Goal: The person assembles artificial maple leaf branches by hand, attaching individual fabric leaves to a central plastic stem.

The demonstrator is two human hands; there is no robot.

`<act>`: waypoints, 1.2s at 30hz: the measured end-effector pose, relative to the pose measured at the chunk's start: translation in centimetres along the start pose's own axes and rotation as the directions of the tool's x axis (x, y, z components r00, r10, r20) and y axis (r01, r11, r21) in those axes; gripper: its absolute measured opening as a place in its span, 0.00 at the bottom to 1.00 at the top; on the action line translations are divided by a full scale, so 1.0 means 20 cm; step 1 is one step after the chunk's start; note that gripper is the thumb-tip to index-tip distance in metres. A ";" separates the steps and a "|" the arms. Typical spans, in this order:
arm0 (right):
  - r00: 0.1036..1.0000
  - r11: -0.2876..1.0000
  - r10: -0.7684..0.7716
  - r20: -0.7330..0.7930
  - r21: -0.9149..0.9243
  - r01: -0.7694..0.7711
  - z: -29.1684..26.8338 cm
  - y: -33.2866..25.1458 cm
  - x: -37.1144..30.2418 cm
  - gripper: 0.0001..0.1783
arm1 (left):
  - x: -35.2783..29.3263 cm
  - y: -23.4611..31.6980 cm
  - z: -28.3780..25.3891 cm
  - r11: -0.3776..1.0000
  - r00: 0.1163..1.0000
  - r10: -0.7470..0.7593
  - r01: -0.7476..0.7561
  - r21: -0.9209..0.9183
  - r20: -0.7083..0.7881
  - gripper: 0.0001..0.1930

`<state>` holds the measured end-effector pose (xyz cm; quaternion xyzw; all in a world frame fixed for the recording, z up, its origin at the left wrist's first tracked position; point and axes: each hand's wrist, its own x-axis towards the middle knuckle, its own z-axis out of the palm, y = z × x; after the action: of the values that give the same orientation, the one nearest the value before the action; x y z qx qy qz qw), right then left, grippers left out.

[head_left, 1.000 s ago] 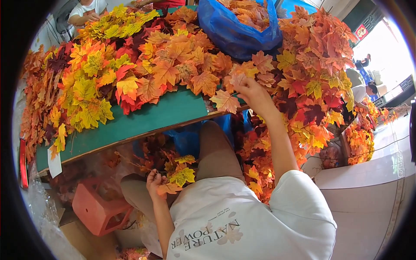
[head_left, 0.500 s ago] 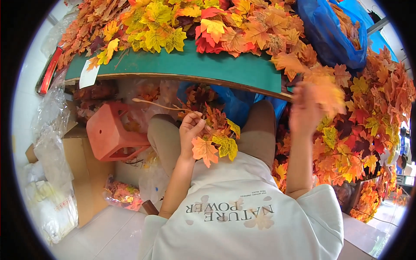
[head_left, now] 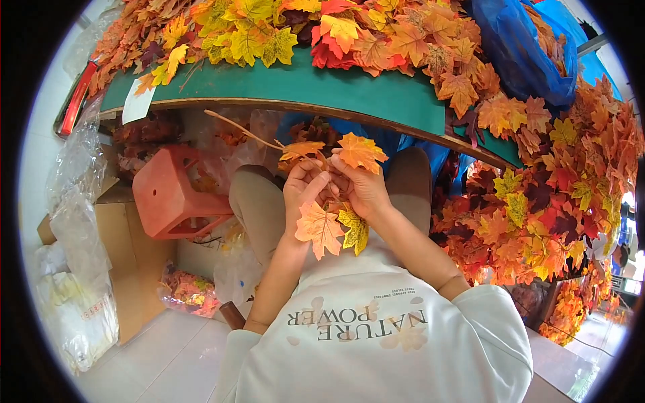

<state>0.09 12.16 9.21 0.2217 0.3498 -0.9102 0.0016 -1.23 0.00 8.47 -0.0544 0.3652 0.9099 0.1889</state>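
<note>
My left hand (head_left: 304,196) is closed around an artificial maple branch, whose bare tan stem (head_left: 242,127) sticks out to the upper left. From the same branch hang a pale orange leaf (head_left: 318,230) and a yellow leaf with dark specks (head_left: 355,228), below my fingers. My right hand (head_left: 366,193) meets the left one over my lap, fingers pinched at the base of an orange-yellow maple leaf (head_left: 363,153). Another orange leaf (head_left: 301,150) shows just above my left fingers. The spot where leaf and branch meet is hidden by my fingers.
A green-topped table (head_left: 269,87) crosses in front, heaped with loose maple leaves (head_left: 410,40). A blue plastic bag (head_left: 521,54) stands far right, above leafy piles (head_left: 524,221). Left are a red stool (head_left: 164,191), a cardboard box (head_left: 127,269) and clear plastic (head_left: 74,208).
My right hand has come from the leaf pile at the table's right edge to my left hand, bringing an orange leaf. My left hand stays over my lap with the branch.
</note>
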 end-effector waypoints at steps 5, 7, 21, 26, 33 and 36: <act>1.000 0.999 0.014 -0.006 0.032 -0.014 -0.01 0.02 0.00 0.11 | 0.01 -0.01 -0.01 1.000 1.000 -0.002 0.002 -0.003 -0.001 0.09; 0.999 0.997 0.028 0.017 0.067 -0.029 0.00 0.01 0.00 0.11 | 0.00 -0.01 -0.01 1.000 1.000 -0.007 0.007 -0.020 0.001 0.09; 1.000 1.000 0.019 -0.021 0.024 -0.019 -0.04 0.05 0.00 0.11 | 0.01 -0.01 -0.02 0.997 0.999 -0.034 0.034 0.062 0.005 0.09; 0.996 0.997 0.040 0.083 0.055 -0.045 -0.08 0.05 0.01 0.12 | 0.01 -0.01 -0.03 0.995 0.999 -0.032 0.030 0.100 0.018 0.09; 0.999 0.996 0.044 0.007 0.073 -0.044 -0.09 0.08 0.02 0.12 | 0.01 -0.02 -0.04 0.994 0.999 -0.041 0.040 0.105 0.007 0.09; 0.997 0.997 0.046 0.058 0.052 -0.049 -0.08 0.08 0.01 0.12 | 0.01 -0.02 -0.04 0.992 0.999 -0.052 0.050 0.113 0.016 0.09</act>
<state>0.87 12.08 7.07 0.2039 0.3196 -0.9249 0.0273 -1.34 -0.24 7.51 -0.0443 0.4128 0.8832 0.2181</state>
